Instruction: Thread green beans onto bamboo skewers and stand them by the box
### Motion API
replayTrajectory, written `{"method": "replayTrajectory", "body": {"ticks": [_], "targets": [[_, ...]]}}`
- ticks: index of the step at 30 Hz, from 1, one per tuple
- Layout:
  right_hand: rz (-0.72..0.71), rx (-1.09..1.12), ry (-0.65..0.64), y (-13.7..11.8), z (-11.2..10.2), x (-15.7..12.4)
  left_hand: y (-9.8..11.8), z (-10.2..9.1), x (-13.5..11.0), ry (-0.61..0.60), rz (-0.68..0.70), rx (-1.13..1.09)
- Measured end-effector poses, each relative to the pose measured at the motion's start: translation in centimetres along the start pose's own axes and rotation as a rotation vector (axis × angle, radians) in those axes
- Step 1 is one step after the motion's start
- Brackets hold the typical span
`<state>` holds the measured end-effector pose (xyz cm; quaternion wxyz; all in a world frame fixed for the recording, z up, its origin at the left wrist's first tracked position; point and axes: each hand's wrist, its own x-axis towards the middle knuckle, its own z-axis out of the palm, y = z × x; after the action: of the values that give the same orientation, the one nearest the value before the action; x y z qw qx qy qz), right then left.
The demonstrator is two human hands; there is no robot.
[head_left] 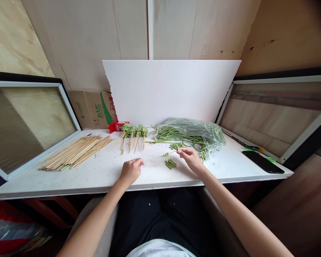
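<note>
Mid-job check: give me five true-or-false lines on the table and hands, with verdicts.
1. Bare sticks lie on the person's left. True.
2. The clear bag covers those sticks. False: it covers part of the long green beans.
3. The short green pieces lie nearer the right hand than the left hand. True.
4. The flat black object lies at the table's left end. False: it is toward the right end.
5. Threaded skewers lie between the bare sticks and the bag. True.

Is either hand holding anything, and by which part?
The right hand pinches a thin stick, apparently near one end. Whether the left hand holds anything cannot be told.
</note>
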<state>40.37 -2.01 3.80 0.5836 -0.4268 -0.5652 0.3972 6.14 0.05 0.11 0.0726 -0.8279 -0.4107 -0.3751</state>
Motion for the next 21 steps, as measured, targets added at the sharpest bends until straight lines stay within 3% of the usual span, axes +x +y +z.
{"method": "replayTrajectory", "body": {"ticks": [8,15,21], "targets": [[-0.014,-0.007,0.017,-0.2,0.2,0.4,0.5,-0.2,0.3,-0.078,-0.028,0.002],[0.088,0.041,0.101,0.3,0.4,0.3,1.0,-0.4,0.4,0.027,0.021,-0.012],[0.054,0.058,0.077,0.3,0.7,0.2,0.6,-0.3,0.3,0.055,0.067,-0.012]]}}
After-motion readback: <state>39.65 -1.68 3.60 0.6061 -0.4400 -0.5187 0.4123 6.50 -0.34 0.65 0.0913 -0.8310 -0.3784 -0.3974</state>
